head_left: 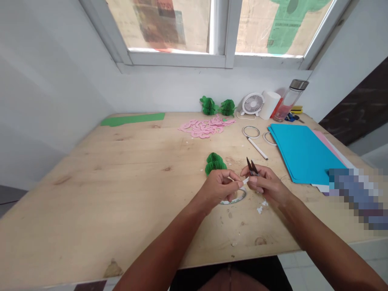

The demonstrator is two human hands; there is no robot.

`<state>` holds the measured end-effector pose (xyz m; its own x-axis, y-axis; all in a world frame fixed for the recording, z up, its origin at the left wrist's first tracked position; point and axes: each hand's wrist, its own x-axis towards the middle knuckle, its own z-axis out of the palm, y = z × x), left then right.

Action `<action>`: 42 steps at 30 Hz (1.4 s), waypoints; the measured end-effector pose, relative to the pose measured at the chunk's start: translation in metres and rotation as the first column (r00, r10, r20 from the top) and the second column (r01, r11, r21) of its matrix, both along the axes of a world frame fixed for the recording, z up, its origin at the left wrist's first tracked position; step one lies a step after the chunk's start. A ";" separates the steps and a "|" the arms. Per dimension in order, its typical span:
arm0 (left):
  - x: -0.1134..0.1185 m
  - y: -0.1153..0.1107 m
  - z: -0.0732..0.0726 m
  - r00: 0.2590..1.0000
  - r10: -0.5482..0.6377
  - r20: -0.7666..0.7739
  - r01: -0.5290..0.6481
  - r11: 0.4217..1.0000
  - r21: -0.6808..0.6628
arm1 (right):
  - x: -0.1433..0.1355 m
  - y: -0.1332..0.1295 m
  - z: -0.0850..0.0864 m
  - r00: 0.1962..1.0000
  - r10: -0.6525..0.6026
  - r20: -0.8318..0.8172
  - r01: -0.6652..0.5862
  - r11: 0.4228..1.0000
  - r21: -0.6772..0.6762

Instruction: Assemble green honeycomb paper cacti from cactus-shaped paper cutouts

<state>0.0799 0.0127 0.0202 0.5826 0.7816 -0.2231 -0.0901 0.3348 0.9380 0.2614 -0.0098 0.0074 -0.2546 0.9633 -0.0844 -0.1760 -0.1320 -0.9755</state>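
Observation:
My left hand is closed in a pinch on one end of a small white strip of double-sided tape. At the strip's other end are the thumb and fingers of my right hand, which also hold a pair of dark-bladed scissors. Their blades point up and away from me, slightly apart; the handles are mostly hidden in the hand. Below my left hand lies a roll of double-sided tape, partly covered by the fingers. Just beyond that hand sits a green folded-paper piece.
Pink paper cutouts lie farther back, before two green paper pieces. At back right stand a small fan, a white cylinder and a bottle. Blue sheets lie right, near a white pen; white scraps sit nearby.

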 end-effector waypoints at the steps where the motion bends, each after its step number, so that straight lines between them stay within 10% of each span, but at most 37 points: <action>1: -0.001 0.000 0.000 1.000 0.004 -0.002 -0.004 1.000 0.014 | 0.001 0.000 0.000 0.999 0.018 -0.031 -0.018 1.000 0.000; 11: -0.003 0.001 0.000 0.989 0.129 -0.071 -0.118 0.984 0.137 | -0.001 0.000 -0.002 0.990 0.062 -0.124 -0.061 0.998 0.013; 23: -0.002 0.002 -0.004 0.969 0.215 -0.124 -0.168 0.935 0.312 | -0.009 -0.005 0.000 0.939 -0.031 0.343 -0.046 0.976 0.215; 42: -0.005 0.003 -0.002 0.953 0.293 -0.078 -0.234 0.873 0.427 | -0.007 -0.007 0.004 0.818 -0.195 0.541 -0.031 0.924 0.381</action>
